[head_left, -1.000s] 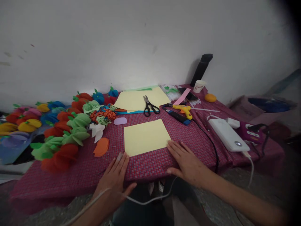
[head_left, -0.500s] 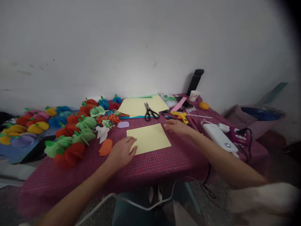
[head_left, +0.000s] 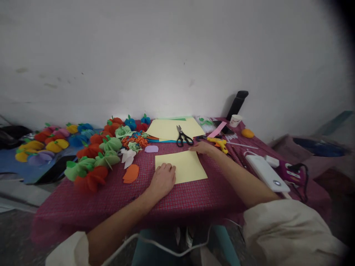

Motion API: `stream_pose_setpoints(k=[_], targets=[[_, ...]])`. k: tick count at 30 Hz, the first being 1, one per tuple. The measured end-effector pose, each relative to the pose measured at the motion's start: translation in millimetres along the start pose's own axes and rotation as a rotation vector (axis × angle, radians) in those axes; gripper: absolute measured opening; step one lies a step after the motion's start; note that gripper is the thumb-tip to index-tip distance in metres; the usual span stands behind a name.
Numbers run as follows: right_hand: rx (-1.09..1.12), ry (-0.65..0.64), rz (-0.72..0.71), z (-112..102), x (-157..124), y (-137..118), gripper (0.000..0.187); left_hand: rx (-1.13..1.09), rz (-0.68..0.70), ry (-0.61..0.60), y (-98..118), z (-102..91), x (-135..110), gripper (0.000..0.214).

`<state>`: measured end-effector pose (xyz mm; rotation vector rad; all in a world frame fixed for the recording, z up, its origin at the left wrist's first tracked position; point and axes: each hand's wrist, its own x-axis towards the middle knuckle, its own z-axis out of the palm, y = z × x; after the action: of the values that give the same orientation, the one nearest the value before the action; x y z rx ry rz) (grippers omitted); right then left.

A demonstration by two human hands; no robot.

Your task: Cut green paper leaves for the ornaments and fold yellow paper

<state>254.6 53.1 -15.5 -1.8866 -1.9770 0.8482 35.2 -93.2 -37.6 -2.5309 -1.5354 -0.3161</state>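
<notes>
A sheet of pale yellow paper (head_left: pixel 187 168) lies on the table in front of me. My left hand (head_left: pixel 164 179) rests on its left part, palm down, fingers lying on the sheet and slightly bent. At the top right corner is my right hand (head_left: pixel 202 147), its fingers stretched out to the paper's edge and touching it; the thumb is hard to make out. Just beyond, black-handled scissors (head_left: pixel 183 137) lie partly on a stack of larger yellow sheets (head_left: pixel 163 127). A yellow glue gun (head_left: pixel 219 143) sits right beside my right hand.
Left of the paper are orange paper cutouts (head_left: pixel 131 173), a lilac cutout (head_left: pixel 151 149) and many colourful paper pumpkins (head_left: pixel 91 151). To the right are a white power bank (head_left: pixel 266 171), a purple power strip (head_left: pixel 290 173), a paper cup (head_left: pixel 235 120) and an orange fruit (head_left: pixel 247 133).
My left hand has moved right, further onto the yellow sheet, and its fingers have come down flatter. My right hand has reached in to the sheet's top right corner. The camera view has shifted slightly.
</notes>
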Motion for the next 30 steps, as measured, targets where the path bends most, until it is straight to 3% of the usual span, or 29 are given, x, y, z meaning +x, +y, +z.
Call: stream_pose_setpoints(k=[8, 10, 13, 16, 18, 20, 23, 26, 30], targets=[[0.303, -0.141, -0.062, 7.9, -20.3, 9.6, 0.025, -0.056, -0.025, 0.032, 1.5, -2.8, -2.1, 0.024], [0.405, -0.116, -0.114, 9.4, -27.6, 8.1, 0.025, -0.135, -0.098, 0.150, -6.0, -6.1, -0.9, 0.033], [0.544, -0.040, -0.210, 5.9, -38.7, 3.7, 0.030, -0.307, -0.347, 0.439, -27.3, -13.8, 7.9, 0.058], [0.633, 0.061, -0.293, -3.9, -48.6, -1.7, 0.033, -0.668, -0.521, 0.632, -51.0, -23.8, 24.0, 0.081], [0.664, 0.151, -0.346, -11.2, -54.0, -4.9, 0.031, -1.015, -0.524, 0.599, -62.2, -30.2, 35.8, 0.080], [0.654, 0.270, -0.429, -16.9, -58.0, -7.1, 0.027, -1.310, -0.508, 0.491, -68.7, -34.1, 46.2, 0.066], [0.605, 0.406, -0.548, -20.8, -60.9, -7.4, 0.023, -1.552, -0.531, 0.415, -72.7, -32.1, 57.7, 0.047], [0.656, 0.422, -0.566, -19.0, -59.9, -4.2, 0.024, -1.680, -0.561, 0.417, -72.6, -22.3, 64.3, 0.041], [0.768, 0.343, -0.526, -13.6, -57.5, 0.6, 0.023, -1.784, -0.608, 0.363, -69.5, -7.9, 66.7, 0.033]])
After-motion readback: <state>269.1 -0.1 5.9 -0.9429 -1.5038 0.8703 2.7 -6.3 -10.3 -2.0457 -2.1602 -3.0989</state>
